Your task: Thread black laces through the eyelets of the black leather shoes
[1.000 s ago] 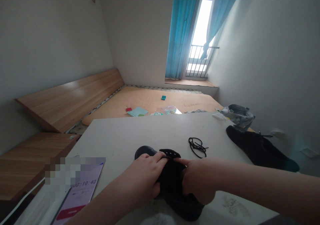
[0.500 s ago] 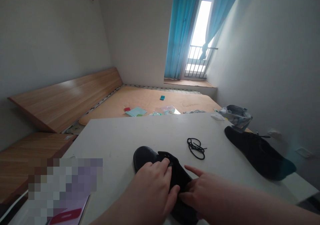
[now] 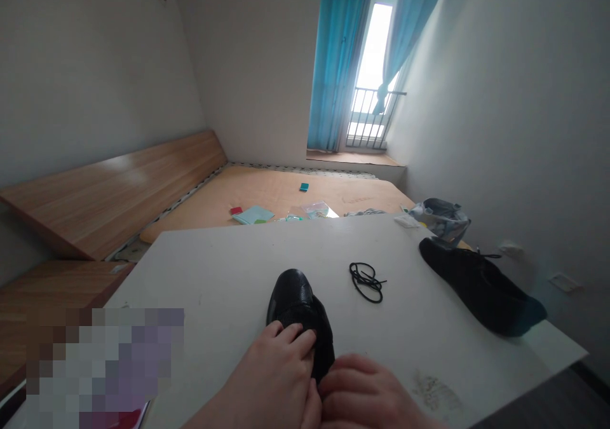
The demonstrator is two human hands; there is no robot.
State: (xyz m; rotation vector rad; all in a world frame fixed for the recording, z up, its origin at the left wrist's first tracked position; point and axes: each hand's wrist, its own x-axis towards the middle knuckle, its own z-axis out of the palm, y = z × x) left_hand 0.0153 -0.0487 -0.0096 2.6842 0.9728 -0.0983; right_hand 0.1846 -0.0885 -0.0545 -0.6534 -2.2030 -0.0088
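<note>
A black leather shoe (image 3: pixel 291 292) stands on the white table (image 3: pixel 229 276) in front of me, its toe pointing away. My left hand (image 3: pixel 281 372) lies over the upper, fingers bent across the tongue area and gripping it. At the shoe's right rear side, my right hand (image 3: pixel 366 394) has its fingers curled in against the edge; its fingertips and the heel are hidden. Beyond the shoe, to the right, a loose black shoelace (image 3: pixel 366 281) lies in a loose coil. A second black shoe (image 3: pixel 481 289), with its lace in, sits near the table's right edge.
A grey plastic bag (image 3: pixel 443 219) stands past the table's far right corner. Behind the table is a bed (image 3: pixel 267 184) with several small items on it. A blurred-out patch (image 3: pixel 119 365) covers things at the lower left. A dark smudge (image 3: pixel 436 388) marks the table at right.
The shoe has turned so its toe points straight ahead instead of to the left. My right hand has moved down and its index finger has curled in. The view has shifted slightly.
</note>
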